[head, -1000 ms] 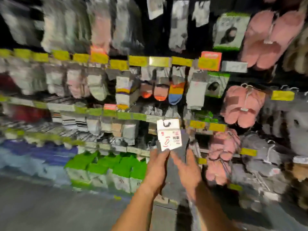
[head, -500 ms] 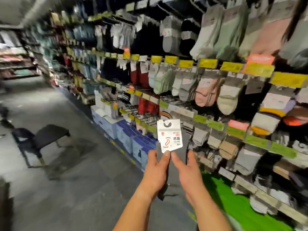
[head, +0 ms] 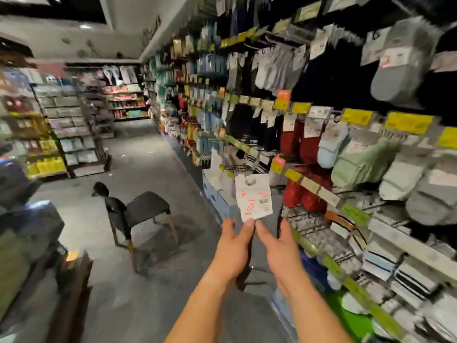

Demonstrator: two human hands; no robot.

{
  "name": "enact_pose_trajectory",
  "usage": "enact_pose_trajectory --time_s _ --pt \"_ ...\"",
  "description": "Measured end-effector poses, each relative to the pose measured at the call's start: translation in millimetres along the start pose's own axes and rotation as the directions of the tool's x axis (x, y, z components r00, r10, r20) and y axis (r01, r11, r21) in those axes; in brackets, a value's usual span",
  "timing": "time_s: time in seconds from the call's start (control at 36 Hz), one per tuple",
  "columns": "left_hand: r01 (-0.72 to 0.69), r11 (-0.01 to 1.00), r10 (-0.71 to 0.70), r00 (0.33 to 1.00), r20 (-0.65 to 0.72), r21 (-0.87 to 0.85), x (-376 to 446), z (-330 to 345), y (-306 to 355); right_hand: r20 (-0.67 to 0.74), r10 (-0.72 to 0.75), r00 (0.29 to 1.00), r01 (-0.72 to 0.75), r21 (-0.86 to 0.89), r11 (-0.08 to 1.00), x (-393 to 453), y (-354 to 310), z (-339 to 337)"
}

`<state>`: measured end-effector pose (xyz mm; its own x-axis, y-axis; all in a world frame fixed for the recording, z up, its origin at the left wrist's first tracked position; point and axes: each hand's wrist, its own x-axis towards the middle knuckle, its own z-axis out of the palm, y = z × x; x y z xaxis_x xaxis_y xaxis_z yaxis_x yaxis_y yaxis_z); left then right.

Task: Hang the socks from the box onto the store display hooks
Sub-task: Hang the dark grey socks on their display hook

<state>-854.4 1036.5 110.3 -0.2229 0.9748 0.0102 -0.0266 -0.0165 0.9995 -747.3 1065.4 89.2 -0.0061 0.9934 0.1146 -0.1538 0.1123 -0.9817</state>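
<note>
head view, now. both hands carry 1 sock pack (head: pixel 253 200) by the lower edge of its white header card, held upright near frame centre. the left hand (head: pixel 233 246) pinches the card's bottom corner between thumb and fingertips; the right hand (head: pixel 279 246) pinches just beside it, thumb tip touching the same edge. the dark sock itself hangs below the card between the 2 hands and is mostly hidden. the card's hanging hole, at its 12 o'clock edge, is free: no hook passes through it.

change over the last 1.0 s: the grip and the pack's place relative to the hands are the same, but the view has swung leftward. 1.0 s ago the display wall (head: pixel 346 154) filled the frame head-on; 0.5 s ago it ran obliquely; now it recedes along the right side from 1 to 4 o'clock, and the aisle floor (head: pixel 138 169), a dark chair (head: pixel 138 214) at 9 o'clock of the pack, and far shelving (head: pixel 61 134) at 10 o'clock have opened up.

reading: the person appears to be scanning down the aisle for the matching hook row, not yet presenting the pack to 1. the pack is near but apart from the hooks. hanging is not yet done; the next move likely calls for choosing a hook and aligning the hole with its tip. the box is not identifiable here.
</note>
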Motion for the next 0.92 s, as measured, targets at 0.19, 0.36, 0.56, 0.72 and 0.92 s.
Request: enact_pose_trajectory --time_s 0.19,0.36,0.56,0.72,0.92 --pt "0.010 0.998 -0.013 0.998 -0.063 -0.062 120 -63 -12 0.070 -0.028 0.997 0.030 -0.026 0.999 108 28 85" --pt "-0.010 0.998 0.007 0.999 -0.039 -0.070 236 -128 -25 -0.010 -0.024 1.000 0.023 -0.062 0.998 204 67 167" --pt "0.058 0.990 -0.054 0.998 0.035 -0.131 373 -202 -12 -0.086 0.011 0.996 -0.017 -0.076 0.997 313 83 266" --pt "0.106 0.971 -0.079 0.988 0.129 -0.213 466 -228 -20 -0.120 0.010 0.993 -0.025 -0.120 0.992 383 95 307" --pt "0.134 0.977 -0.101 0.977 0.190 -0.169 600 -249 -34 -0.194 -0.025 0.981 -0.007 -0.163 0.987 499 133 353"
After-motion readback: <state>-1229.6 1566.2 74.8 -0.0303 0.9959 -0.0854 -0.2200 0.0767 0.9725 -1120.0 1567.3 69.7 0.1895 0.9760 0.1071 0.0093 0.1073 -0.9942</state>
